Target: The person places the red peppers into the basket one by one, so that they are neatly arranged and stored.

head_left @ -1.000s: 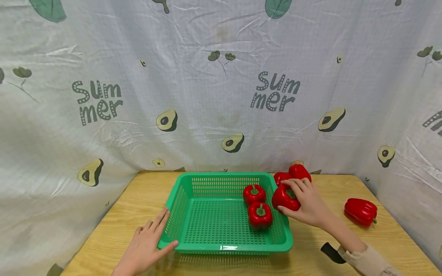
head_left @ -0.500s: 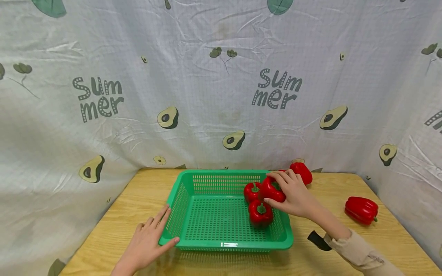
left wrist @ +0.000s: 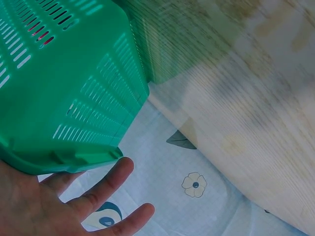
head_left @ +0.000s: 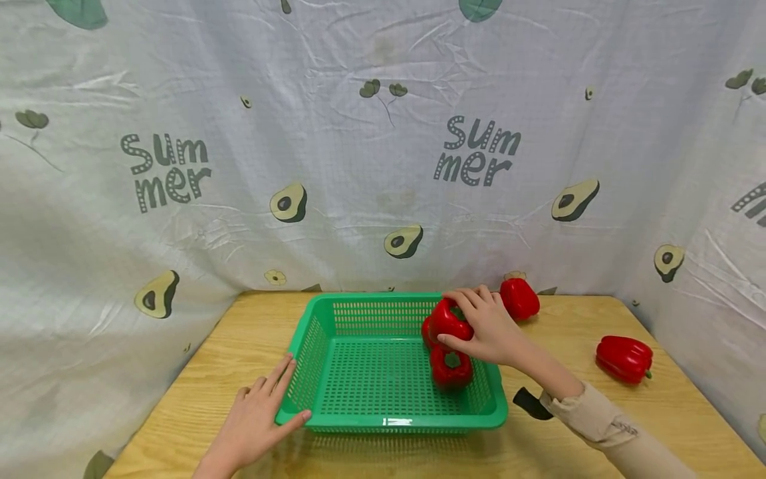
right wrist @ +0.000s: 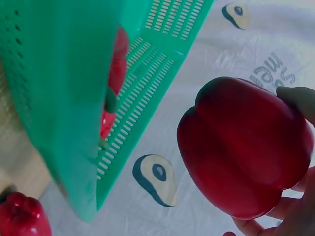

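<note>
A green slotted basket point(head_left: 359, 392) sits on the wooden table point(head_left: 598, 439), in front of a pale cloth backdrop point(head_left: 359, 166) printed with avocados. Inside it, toward the right side, one red pepper point(head_left: 451, 370) stands stem up on the basket floor, and another point(head_left: 427, 330) is mostly hidden behind the raised hand and what it carries.

The right hand point(head_left: 487, 326) is held above the back right part of the basket, fingers curled over the top and thumb underneath, gripping a held pepper point(head_left: 450, 320) clear of the basket floor. In the right wrist view that same pepper point(right wrist: 243, 147) fills the palm, with the basket wall point(right wrist: 59, 98) just beside it.

The left hand point(head_left: 254, 422) lies flat on the table at the basket's near left corner, fingers straight and spread, the thumb and fingertips resting against the basket's wall; the left wrist view shows the open fingers point(left wrist: 106, 182) under the basket's rim.

Outside the basket, one back pepper point(head_left: 518, 299) rests on the table just behind the basket's right corner, and a far pepper point(head_left: 624, 358) lies on its side well apart to the right
</note>
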Motion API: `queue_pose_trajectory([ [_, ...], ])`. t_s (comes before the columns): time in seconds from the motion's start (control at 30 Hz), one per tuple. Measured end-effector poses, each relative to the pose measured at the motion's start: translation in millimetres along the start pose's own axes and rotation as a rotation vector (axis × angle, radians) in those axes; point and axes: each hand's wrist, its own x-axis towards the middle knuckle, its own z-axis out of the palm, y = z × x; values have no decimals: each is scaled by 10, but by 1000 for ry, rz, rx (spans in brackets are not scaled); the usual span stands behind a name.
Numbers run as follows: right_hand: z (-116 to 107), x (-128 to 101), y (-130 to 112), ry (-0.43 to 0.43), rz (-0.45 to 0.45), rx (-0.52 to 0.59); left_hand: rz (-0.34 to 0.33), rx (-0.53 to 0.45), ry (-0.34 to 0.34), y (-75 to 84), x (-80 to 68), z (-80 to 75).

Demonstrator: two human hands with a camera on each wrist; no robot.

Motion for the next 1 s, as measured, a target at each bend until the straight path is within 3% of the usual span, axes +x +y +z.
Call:
queue_pose_trajectory([
  [0.57, 275, 218, -48, -110, 0, -62, -2, 0, -7, -11, -37, 28],
  [1.0, 441, 466, -67, -200, -9, -92, -5, 2, 5, -15, 22, 16],
])
